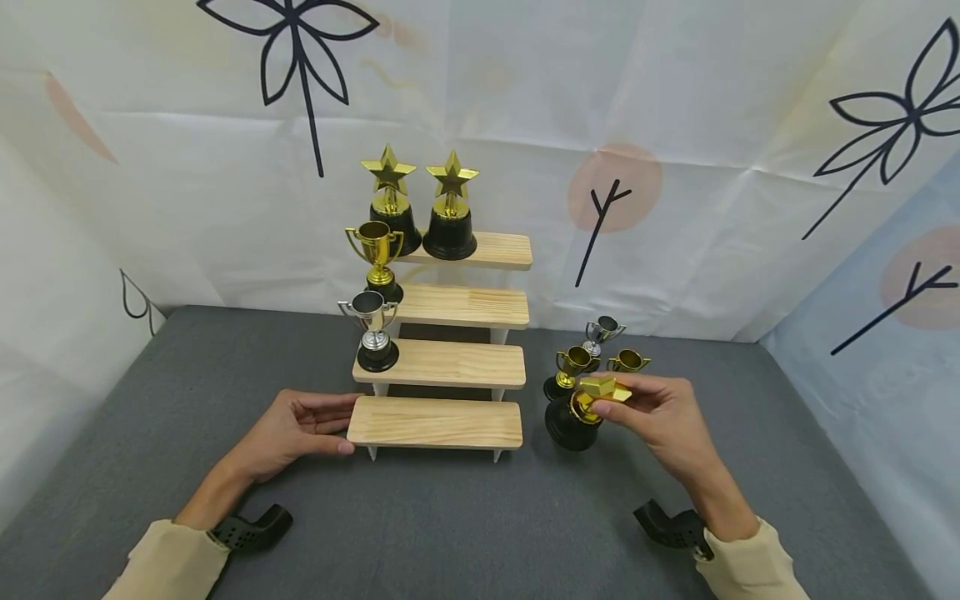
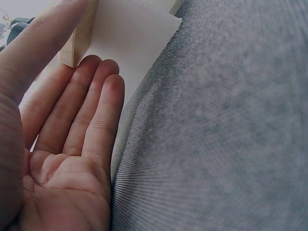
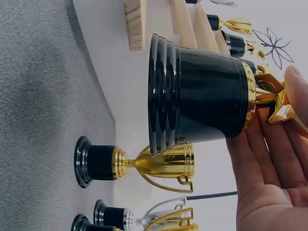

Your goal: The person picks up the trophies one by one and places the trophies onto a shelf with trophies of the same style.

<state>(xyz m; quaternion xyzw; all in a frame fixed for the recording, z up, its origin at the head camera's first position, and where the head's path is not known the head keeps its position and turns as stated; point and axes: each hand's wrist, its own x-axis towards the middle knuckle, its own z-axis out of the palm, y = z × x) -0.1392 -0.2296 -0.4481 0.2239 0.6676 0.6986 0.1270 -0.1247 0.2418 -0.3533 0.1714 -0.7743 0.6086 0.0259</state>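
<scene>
My right hand (image 1: 663, 421) pinches a gold star trophy (image 1: 570, 425) by its star, the black base tilted; in the right wrist view this base (image 3: 209, 94) is off the table. Close behind stand two small gold cup trophies (image 1: 573, 360) and a silver one (image 1: 603, 328). My left hand (image 1: 288, 432) is at the left end of the wooden display stand's lowest step (image 1: 435, 425), fingers straight, thumb by the front corner. In the left wrist view, straight fingers (image 2: 103, 113) lie beside the stand's white support (image 2: 130, 38).
Two gold star trophies (image 1: 450, 229) stand on the top step, a gold cup trophy (image 1: 378, 250) on the step below, and a silver cup trophy (image 1: 372, 325) lower still, all toward the left. A patterned cloth (image 1: 495, 100) hangs behind the grey table (image 1: 465, 525).
</scene>
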